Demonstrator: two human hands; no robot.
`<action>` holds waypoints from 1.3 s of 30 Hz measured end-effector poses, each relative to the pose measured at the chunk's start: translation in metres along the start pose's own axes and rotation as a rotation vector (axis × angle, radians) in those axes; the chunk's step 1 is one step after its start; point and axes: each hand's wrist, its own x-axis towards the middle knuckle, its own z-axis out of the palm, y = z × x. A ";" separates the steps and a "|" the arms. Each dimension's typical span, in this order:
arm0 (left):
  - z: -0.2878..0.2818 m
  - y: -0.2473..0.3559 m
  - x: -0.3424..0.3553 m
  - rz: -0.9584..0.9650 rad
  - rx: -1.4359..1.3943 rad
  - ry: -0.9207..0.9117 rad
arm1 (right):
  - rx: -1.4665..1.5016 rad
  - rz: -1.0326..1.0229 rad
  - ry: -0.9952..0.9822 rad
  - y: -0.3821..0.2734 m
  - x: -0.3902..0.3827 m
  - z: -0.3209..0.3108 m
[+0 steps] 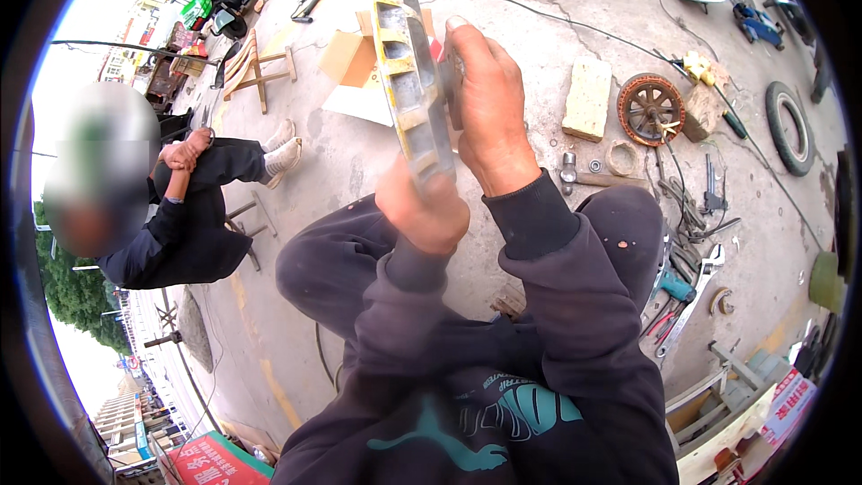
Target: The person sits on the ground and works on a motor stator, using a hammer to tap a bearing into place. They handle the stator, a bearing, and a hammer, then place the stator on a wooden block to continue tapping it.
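Raised in front of me is a thick round metal part (401, 67), seen nearly edge-on, with yellowish ribs and grey gaps around its rim; it looks like the core of a wheel motor. My left hand (424, 208), a little smeared by motion, is closed around its lower edge. My right hand (492, 103) grips it from the right side, with most fingers hidden behind the part and the thumb side upward. Beyond it on the ground lies an opened cardboard box (352, 58), partly covered by the part.
To my right lie a pale block (587, 99), a brown spoked wheel hub (651, 109), a hammer (611, 180), an adjustable wrench (691, 301) and a tyre (789, 128). Cables cross the ground. At left a person (180, 207) sits with hands clasped near a wooden folding stool (258, 69).
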 end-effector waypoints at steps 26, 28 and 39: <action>-0.051 0.061 0.062 0.101 -0.185 0.032 | -0.100 -0.459 -0.234 -0.053 -0.044 0.041; -0.048 0.062 0.059 -0.098 -0.239 0.019 | -0.253 -0.553 -0.152 -0.025 -0.028 0.033; 0.001 -0.069 0.109 -0.827 0.149 -0.459 | -0.166 0.262 -0.047 0.103 0.049 -0.008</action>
